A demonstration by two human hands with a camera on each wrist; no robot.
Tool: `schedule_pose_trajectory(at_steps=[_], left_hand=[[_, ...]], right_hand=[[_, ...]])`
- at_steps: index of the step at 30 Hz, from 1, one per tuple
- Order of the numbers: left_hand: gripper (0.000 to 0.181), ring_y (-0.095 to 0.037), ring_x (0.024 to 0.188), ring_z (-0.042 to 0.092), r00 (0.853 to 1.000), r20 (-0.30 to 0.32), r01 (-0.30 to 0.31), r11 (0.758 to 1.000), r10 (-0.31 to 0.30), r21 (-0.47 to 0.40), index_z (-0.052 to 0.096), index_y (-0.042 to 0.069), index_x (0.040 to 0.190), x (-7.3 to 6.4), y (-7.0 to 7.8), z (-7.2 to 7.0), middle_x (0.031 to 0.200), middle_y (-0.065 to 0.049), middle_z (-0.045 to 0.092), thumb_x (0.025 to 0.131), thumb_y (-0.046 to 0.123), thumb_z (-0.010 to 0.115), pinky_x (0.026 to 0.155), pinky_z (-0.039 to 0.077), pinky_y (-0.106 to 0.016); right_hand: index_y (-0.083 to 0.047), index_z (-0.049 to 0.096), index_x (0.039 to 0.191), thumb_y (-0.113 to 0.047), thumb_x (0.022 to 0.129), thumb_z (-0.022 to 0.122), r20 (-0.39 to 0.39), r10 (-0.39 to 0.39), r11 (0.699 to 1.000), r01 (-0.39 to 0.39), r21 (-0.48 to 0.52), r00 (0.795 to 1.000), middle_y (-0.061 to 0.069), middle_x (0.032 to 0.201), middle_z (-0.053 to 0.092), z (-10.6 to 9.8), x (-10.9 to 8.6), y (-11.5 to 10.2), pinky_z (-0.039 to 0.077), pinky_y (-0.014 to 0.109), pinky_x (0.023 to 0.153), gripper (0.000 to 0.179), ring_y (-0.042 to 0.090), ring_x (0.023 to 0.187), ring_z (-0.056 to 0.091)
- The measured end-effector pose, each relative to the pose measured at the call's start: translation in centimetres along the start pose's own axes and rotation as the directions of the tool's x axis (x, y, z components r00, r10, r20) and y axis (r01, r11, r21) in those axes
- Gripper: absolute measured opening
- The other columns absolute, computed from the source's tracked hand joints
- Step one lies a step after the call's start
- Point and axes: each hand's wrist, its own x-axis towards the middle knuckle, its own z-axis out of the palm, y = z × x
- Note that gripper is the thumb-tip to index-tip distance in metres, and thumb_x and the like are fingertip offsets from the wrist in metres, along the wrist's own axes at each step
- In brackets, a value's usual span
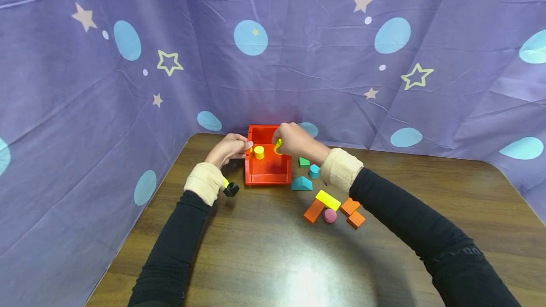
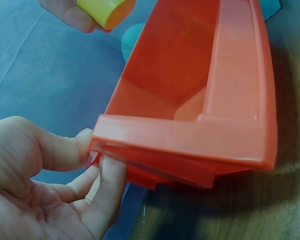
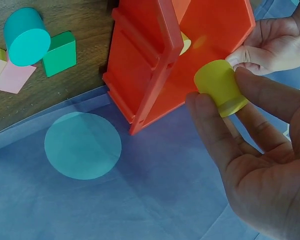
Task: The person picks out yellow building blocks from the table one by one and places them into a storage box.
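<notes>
A red plastic box [image 1: 269, 165] stands at the back of the table. At its left side, my left hand [image 1: 230, 148] pinches the edge, thumb against the rim and fingers below in the left wrist view. My right hand [image 1: 296, 138] is over the box's right part, holding a yellow cylinder block [image 3: 219, 85] between thumb and fingers. Another yellow cylinder [image 1: 259, 152] is inside the box. The right wrist view shows the held block near the box's edge, with my left hand [image 3: 280, 45] beyond it.
Right of the box lie a blue triangular block [image 1: 302, 184], a blue cylinder [image 1: 314, 171] and a green block [image 1: 304, 162]. Nearer sit a yellow block [image 1: 328, 200], a pink cylinder [image 1: 330, 216] and several orange blocks [image 1: 313, 211]. A purple patterned cloth [image 1: 290, 84] hangs behind.
</notes>
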Motion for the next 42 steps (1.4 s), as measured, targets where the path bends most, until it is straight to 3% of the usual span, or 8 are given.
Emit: schedule_pose_trajectory(at_steps=[14, 19, 25, 28, 31, 36, 42], left_hand=[[0.032, -0.009, 0.069, 0.056, 1.0, -0.001, -0.007, 1.0, 0.007, -0.014, 0.052, -0.009, 0.128, -0.3, 0.0, 0.1, 0.089, -0.003, 0.056, 0.103, 0.009, 0.06, 0.061, 0.055, -0.016], [0.033, -0.009, 0.069, 0.058, 1.0, -0.027, -0.013, 1.0, 0.013, -0.015, 0.052, -0.009, 0.128, -0.4, -0.1, 0.4, 0.09, -0.003, 0.056, 0.101, 0.007, 0.06, 0.062, 0.056, -0.016], [0.026, -0.009, 0.073, 0.057, 0.999, -0.04, -0.026, 0.999, 0.025, -0.021, 0.055, -0.008, 0.123, -0.4, -0.2, 0.7, 0.086, -0.002, 0.055, 0.098, 0.0, 0.057, 0.079, 0.06, -0.027], [0.021, -0.008, 0.069, 0.056, 0.998, -0.043, -0.034, 0.999, 0.034, -0.011, 0.058, -0.007, 0.117, -0.4, -0.3, 0.7, 0.083, -0.001, 0.055, 0.098, 0.001, 0.057, 0.087, 0.06, -0.034], [0.017, -0.008, 0.068, 0.055, 0.998, -0.044, -0.037, 0.999, 0.037, -0.004, 0.058, -0.006, 0.114, -0.4, -0.2, 0.7, 0.083, -0.001, 0.056, 0.099, 0.002, 0.058, 0.085, 0.06, -0.033], [0.018, -0.008, 0.067, 0.056, 0.999, -0.043, -0.033, 0.999, 0.032, -0.006, 0.057, -0.007, 0.114, -0.5, -0.1, 0.7, 0.083, -0.002, 0.057, 0.097, -0.001, 0.056, 0.073, 0.06, -0.026], [0.02, -0.007, 0.064, 0.057, 0.998, -0.048, -0.036, 0.999, 0.035, -0.011, 0.055, -0.007, 0.114, -0.6, 0.1, 0.8, 0.08, -0.002, 0.057, 0.094, -0.003, 0.053, 0.064, 0.057, -0.021]], right_hand=[[-0.003, 0.079, 0.105, -0.003, 0.086, 0.078, 0.026, 0.028, 1.0, -0.028, 0.005, 0.999, 0.01, 0.108, 0.076, 0.8, 1.3, -1.1, 0.059, 0.035, 0.086, 0.018, 0.025, 0.099, 0.069], [0.0, 0.079, 0.105, -0.001, 0.085, 0.079, 0.028, 0.034, 0.999, -0.034, 0.023, 0.999, 0.011, 0.107, 0.076, 1.6, 1.9, -1.6, 0.059, 0.035, 0.086, 0.02, 0.027, 0.098, 0.069], [0.001, 0.078, 0.105, 0.001, 0.085, 0.078, 0.031, 0.02, 0.999, -0.022, 0.034, 0.999, 0.012, 0.108, 0.076, 2.5, 2.3, -2.6, 0.059, 0.034, 0.087, 0.02, 0.027, 0.1, 0.07], [-0.001, 0.079, 0.1, 0.002, 0.084, 0.077, 0.03, 0.032, 0.999, -0.033, 0.026, 0.999, 0.009, 0.101, 0.077, 2.9, 2.6, -3.0, 0.058, 0.029, 0.078, 0.016, 0.022, 0.088, 0.069], [-0.003, 0.078, 0.086, 0.005, 0.082, 0.074, 0.03, 0.061, 0.998, -0.062, 0.02, 0.998, 0.003, 0.083, 0.073, 3.3, 3.0, -3.3, 0.05, 0.023, 0.063, 0.01, 0.015, 0.072, 0.058], [-0.009, 0.053, 0.06, 0.009, 0.083, 0.067, 0.038, 0.107, 0.994, -0.107, 0.016, 0.994, -0.002, 0.057, 0.04, 4.0, 3.9, -3.5, 0.03, 0.022, 0.049, 0.032, 0.013, 0.057, 0.035], [-0.012, 0.048, 0.059, 0.003, 0.09, 0.064, 0.05, 0.164, 0.986, -0.164, -0.009, 0.985, -0.002, 0.055, 0.037, 4.5, 4.6, -3.7, 0.035, 0.022, 0.047, 0.038, 0.013, 0.055, 0.035]])
